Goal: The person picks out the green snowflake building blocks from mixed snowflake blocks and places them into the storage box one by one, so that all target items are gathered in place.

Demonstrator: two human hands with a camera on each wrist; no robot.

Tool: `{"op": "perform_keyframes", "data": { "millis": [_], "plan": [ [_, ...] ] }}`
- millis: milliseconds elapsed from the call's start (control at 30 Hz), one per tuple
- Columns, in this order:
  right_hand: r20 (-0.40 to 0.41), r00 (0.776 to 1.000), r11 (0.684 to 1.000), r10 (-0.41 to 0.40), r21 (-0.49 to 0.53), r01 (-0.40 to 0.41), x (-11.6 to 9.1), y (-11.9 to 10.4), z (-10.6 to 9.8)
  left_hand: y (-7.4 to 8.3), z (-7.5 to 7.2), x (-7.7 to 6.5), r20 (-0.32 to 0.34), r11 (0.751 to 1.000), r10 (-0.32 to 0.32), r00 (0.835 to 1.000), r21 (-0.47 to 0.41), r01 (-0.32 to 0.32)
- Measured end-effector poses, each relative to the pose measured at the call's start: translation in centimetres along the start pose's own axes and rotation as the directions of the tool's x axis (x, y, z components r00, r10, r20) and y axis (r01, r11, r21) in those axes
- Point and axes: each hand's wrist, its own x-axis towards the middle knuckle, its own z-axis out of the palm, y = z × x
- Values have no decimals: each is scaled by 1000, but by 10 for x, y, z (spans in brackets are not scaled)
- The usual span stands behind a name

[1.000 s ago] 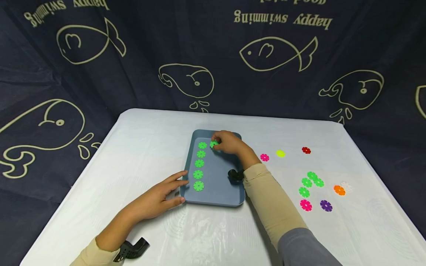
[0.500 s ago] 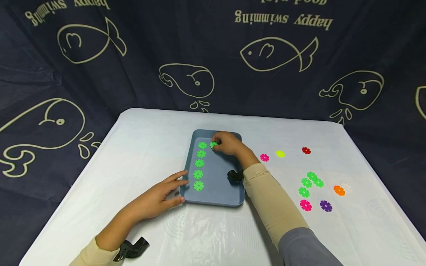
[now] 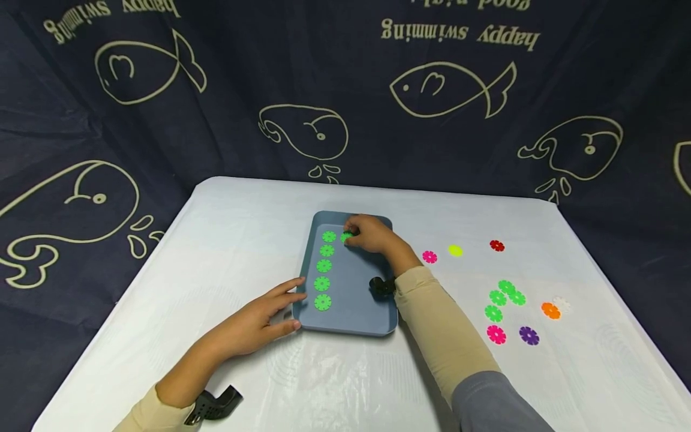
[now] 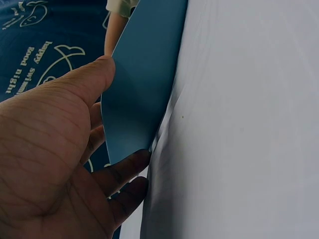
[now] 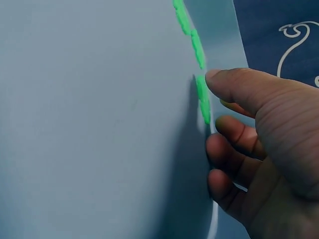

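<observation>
little has shifted: right hand [image 3: 369,233] stays at a green disc [image 5: 203,101], grip unclear; left hand [image 3: 254,321], fingers spread, touches the tray [image 3: 356,300]; placing seems unfinished.

Soft glare across tablecloth [image 3: 356,378]

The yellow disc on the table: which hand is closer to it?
Right. The right hand is over the far end of the blue-gray tray, to the left of the yellow disc; the left hand is farther off, at the tray's near left side.
</observation>
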Motion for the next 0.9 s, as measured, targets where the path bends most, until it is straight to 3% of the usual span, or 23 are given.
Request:
{"op": "perform_keyframes", "data": {
  "millis": [433,900],
  "plan": [
    [12,999,999,-37,13,37,-3,-10,-10,1,1,-2,4,1000,-1,1000,-11,1],
    [-66,994,996,-91,6,92,-22,-29,-34,1,1,0,6,1000,-13,1000,-2,13]
  ]
}}
